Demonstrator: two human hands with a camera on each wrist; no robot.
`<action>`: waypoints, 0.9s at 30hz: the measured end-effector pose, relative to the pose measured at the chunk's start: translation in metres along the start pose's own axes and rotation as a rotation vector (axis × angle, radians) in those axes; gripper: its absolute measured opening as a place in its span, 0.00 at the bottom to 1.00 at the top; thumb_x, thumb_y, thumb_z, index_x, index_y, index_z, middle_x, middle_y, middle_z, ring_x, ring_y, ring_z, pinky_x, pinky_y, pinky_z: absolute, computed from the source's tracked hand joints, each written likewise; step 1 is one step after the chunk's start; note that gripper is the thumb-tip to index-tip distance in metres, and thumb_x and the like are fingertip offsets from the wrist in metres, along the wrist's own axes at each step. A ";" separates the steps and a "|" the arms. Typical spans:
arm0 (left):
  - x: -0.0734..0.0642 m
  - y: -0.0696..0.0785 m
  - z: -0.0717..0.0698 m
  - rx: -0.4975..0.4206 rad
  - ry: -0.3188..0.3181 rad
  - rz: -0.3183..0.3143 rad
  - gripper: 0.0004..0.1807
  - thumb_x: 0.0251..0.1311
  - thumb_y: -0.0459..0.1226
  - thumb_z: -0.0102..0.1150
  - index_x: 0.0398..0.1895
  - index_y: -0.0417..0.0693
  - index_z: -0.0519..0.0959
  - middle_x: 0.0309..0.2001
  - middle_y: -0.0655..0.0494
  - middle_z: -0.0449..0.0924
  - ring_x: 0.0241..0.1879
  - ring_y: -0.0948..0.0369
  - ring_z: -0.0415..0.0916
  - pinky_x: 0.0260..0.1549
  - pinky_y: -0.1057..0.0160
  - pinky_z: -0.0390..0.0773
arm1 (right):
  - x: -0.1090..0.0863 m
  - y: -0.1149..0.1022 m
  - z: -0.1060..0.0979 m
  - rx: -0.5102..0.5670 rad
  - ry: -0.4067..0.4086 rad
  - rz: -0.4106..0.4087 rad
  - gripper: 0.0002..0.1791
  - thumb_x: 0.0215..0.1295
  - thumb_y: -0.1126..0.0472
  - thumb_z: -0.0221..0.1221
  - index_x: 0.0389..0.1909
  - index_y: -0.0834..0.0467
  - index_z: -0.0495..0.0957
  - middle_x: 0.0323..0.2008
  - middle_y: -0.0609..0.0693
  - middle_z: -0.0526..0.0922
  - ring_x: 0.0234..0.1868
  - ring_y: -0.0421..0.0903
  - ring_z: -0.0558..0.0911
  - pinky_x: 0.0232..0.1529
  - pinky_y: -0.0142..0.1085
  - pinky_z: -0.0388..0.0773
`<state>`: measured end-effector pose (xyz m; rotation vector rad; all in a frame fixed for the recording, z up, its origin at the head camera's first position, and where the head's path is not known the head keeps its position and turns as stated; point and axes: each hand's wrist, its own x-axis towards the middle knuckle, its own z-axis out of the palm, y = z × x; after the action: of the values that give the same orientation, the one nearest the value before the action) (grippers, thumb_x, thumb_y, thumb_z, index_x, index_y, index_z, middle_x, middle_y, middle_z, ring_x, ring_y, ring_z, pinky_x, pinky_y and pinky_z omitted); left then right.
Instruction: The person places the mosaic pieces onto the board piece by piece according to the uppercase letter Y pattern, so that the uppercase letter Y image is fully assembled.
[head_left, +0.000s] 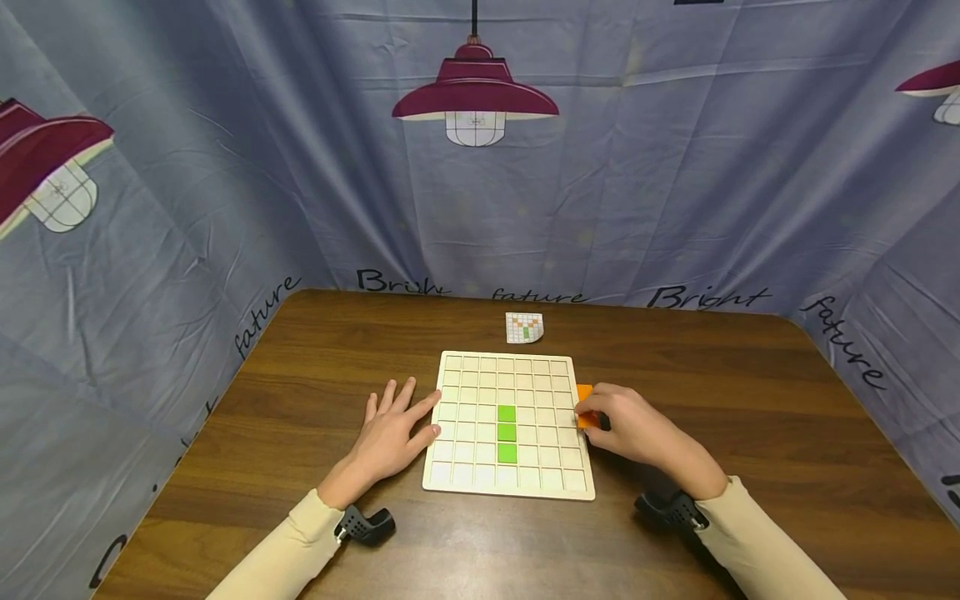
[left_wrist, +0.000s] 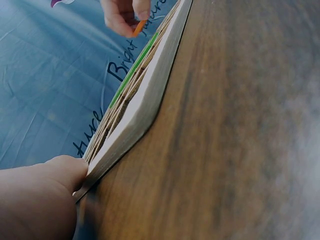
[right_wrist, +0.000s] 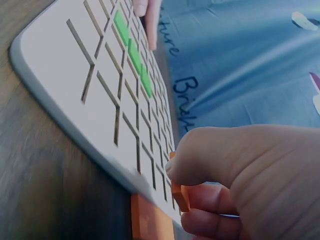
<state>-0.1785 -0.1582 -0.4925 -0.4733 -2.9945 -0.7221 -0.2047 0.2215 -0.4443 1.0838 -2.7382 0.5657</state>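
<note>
A pale wooden grid board [head_left: 459,477] lies on the table with three green square tiles [head_left: 507,432] in one column of its cells. My left hand [head_left: 388,435] rests at the board's left edge, fingers spread, with thumb and index fingertip at the rim. Beyond the right edge, my right hand [head_left: 628,423] pinches an orange tile [right_wrist: 181,196] between thumb and fingers. The right wrist view shows a second orange tile [right_wrist: 150,220] beside the board's edge. In the left wrist view the pinched tile appears edge-on above the board.
A small paper card [head_left: 524,327] printed with a grid of orange and green squares lies behind the board. The brown wooden table [head_left: 712,367] extends around it. Blue curtains [head_left: 480,217] with printed lamps and lettering stand at the back and sides.
</note>
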 end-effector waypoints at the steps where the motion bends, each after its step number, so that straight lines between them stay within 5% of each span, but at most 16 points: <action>1: 0.000 0.000 0.000 0.000 -0.001 -0.001 0.30 0.73 0.51 0.55 0.76 0.58 0.69 0.79 0.34 0.54 0.79 0.30 0.43 0.70 0.22 0.43 | 0.003 -0.001 0.001 0.003 -0.004 -0.005 0.09 0.52 0.70 0.70 0.37 0.60 0.87 0.32 0.45 0.81 0.30 0.38 0.76 0.31 0.28 0.75; 27: -0.001 0.002 -0.001 -0.009 -0.008 -0.012 0.30 0.73 0.51 0.54 0.76 0.58 0.69 0.79 0.34 0.54 0.79 0.31 0.42 0.70 0.22 0.42 | 0.072 -0.036 0.025 0.022 0.005 -0.135 0.09 0.55 0.68 0.67 0.38 0.60 0.88 0.32 0.48 0.84 0.32 0.42 0.78 0.33 0.29 0.74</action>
<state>-0.1775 -0.1576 -0.4907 -0.4607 -3.0049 -0.7364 -0.2322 0.1426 -0.4375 1.2586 -2.6352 0.5786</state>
